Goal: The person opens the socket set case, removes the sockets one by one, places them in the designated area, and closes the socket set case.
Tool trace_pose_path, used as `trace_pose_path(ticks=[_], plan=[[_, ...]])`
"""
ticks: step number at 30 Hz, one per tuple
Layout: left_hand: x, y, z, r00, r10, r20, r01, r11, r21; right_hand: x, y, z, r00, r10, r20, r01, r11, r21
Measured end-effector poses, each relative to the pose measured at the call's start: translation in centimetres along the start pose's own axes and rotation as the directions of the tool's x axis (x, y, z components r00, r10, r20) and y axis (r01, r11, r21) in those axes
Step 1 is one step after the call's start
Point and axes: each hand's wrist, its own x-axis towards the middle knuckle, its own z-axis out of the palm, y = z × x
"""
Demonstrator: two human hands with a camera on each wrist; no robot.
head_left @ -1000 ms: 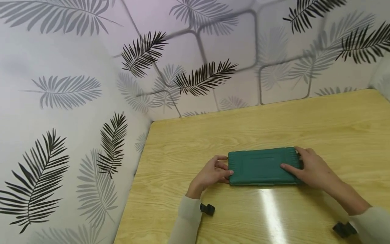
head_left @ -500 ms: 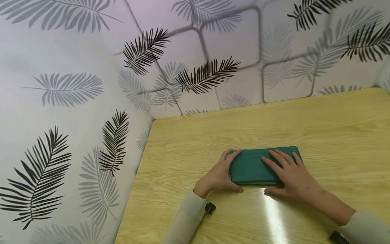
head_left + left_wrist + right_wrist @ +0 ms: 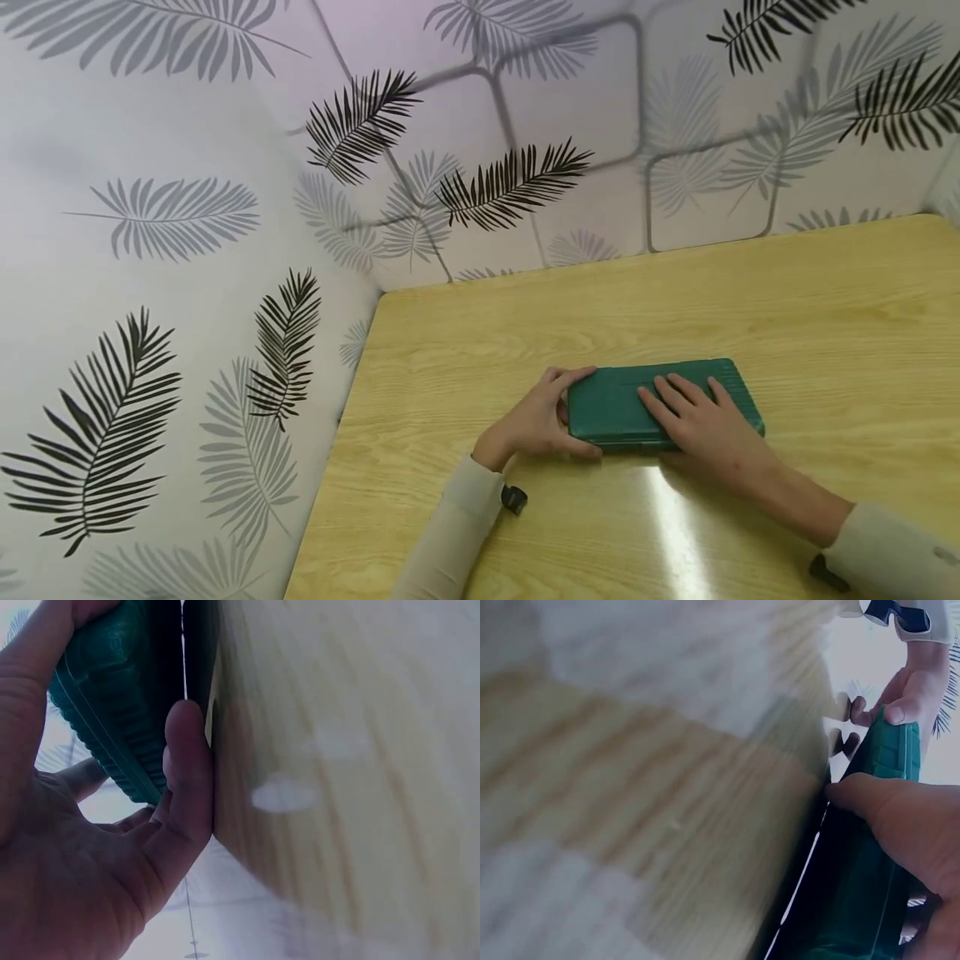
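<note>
A green ribbed plastic case [image 3: 615,404], its lid down, lies flat-side up at the table. My left hand [image 3: 534,423] grips its left end, thumb along the near edge and fingers at the far corner. The left wrist view has fingertips low beside the ribbed end of the case [image 3: 112,682], close to the tabletop. Across the right part of the lid my right hand [image 3: 708,429] spreads its fingers, with the thumb at the near side in the right wrist view. There a thin bright gap shows along the underside of the case [image 3: 855,892]. The contents are hidden.
The wood-grain table [image 3: 465,350] meets a wall [image 3: 180,133] with a leaf pattern at the left and back. A streak of glare lies in front of the case. Black straps or devices [image 3: 514,499] sit at both wrists.
My right hand has moved from the case's right end onto the lid, leaving that end uncovered. My left hand has shifted its grip around the left end, thumb now at the near edge.
</note>
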Motion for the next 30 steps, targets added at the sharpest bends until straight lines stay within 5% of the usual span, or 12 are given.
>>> trace_pose_path(ticks=[11,30], plan=[[-0.4,0.6,0.6,1.000,-0.011,-0.019,0.012,0.998,0.058,0.1,-1.0,-0.3,0.996,-0.093,-0.012,0.090,0.979,-0.182],[-0.8,1.7,1.0,0.999,-0.030,-0.023,0.032,0.995,0.096,0.0,-0.8,0.1,0.997,-0.019,0.070,0.018,1.000,0.012]])
